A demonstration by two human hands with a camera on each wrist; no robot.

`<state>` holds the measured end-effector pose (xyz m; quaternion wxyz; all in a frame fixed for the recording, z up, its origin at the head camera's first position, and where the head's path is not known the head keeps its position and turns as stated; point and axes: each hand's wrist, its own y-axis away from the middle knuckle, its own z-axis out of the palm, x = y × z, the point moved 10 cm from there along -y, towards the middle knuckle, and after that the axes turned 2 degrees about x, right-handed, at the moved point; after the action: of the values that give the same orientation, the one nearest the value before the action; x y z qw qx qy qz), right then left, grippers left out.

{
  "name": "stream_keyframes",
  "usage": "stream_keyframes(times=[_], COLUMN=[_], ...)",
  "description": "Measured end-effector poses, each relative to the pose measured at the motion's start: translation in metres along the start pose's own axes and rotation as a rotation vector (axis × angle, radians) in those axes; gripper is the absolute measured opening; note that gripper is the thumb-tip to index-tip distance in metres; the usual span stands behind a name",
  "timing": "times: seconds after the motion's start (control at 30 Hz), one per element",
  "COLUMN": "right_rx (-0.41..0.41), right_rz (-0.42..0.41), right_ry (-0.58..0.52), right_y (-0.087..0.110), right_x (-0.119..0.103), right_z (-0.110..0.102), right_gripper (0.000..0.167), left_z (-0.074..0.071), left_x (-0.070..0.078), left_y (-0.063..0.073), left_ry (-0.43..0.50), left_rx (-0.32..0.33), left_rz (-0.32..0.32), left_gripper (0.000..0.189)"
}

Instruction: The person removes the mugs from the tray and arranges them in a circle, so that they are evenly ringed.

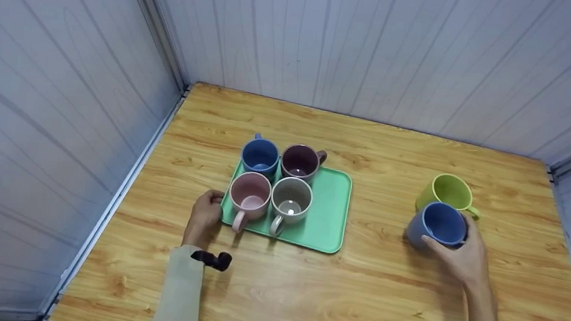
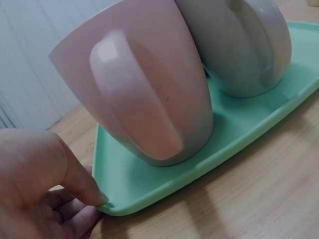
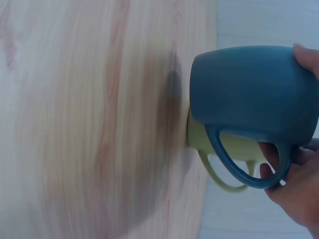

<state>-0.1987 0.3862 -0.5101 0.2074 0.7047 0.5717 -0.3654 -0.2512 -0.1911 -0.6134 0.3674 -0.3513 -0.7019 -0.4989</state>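
The table point(image 1: 299, 296) carries a green tray point(image 1: 330, 206) toward ten o'clock from its middle. At the tray's edge, between eight and nine o'clock, the left hand point(image 1: 205, 213) has its grip clamped on the rim, thumb on top and fingers bent beside it.

Four upright mugs share the tray: a bright-blue mug point(image 1: 260, 155) at eleven o'clock, a maroon mug point(image 1: 300, 157) at about half past twelve, a pink mug point(image 1: 251, 196) at nine and a grey mug point(image 1: 291, 202) near the centre. The pink and grey handles point toward seven o'clock, the bright-blue one to twelve, the maroon one to two.

At the table's three o'clock, the right hand point(image 1: 469, 257) has its grip closed round a slate-blue mug point(image 1: 437, 223), thumb on one side and fingers on the other. That mug appears raised off the table, base downward. Just beyond it, toward twelve o'clock, stands a yellow mug point(image 1: 452, 189), partly hidden behind it, its handle pointing to four o'clock.
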Motion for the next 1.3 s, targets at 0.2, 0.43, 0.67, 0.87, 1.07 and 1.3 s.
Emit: stream_keyframes(times=[0.2, 0.43, 0.67, 0.87, 1.07, 1.3], right_rx=[0.017, 0.027, 0.022, 0.016, 0.027, 0.048], right_rz=[0.028, 0.076, 0.11, 0.144, 0.158, 0.155], right_ry=[0.007, 0.019, 0.047, 0.051, 0.061, 0.054], right_y=[0.002, 0.005, 0.005, 0.005, 0.004, 0.003], right_x=[0.008, 0.023, 0.034, 0.04, 0.046, 0.048], right_z=[-0.007, -0.013, -0.02, -0.024, -0.025, -0.025], right_gripper=[0.097, 0.097, 0.101, 0.103, 0.101, 0.099], left_z=[-0.002, -0.004, -0.003, -0.003, -0.003, -0.003], left_x=[0.005, 0.005, 0.002, 0.002, 0.001, 0.002], left_y=[0.0, -0.001, 0.0, 0.0, 0.0, 0.0], left_ry=[-0.122, -0.14, -0.095, -0.083, -0.09, -0.1], left_rx=[-0.011, -0.002, 0.003, 0.005, 0.007, -0.001], left_rz=[0.048, 0.046, 0.008, 0.01, 0.014, 0.022], left_gripper=[0.035, 0.037, 0.036, 0.038, 0.037, 0.037])
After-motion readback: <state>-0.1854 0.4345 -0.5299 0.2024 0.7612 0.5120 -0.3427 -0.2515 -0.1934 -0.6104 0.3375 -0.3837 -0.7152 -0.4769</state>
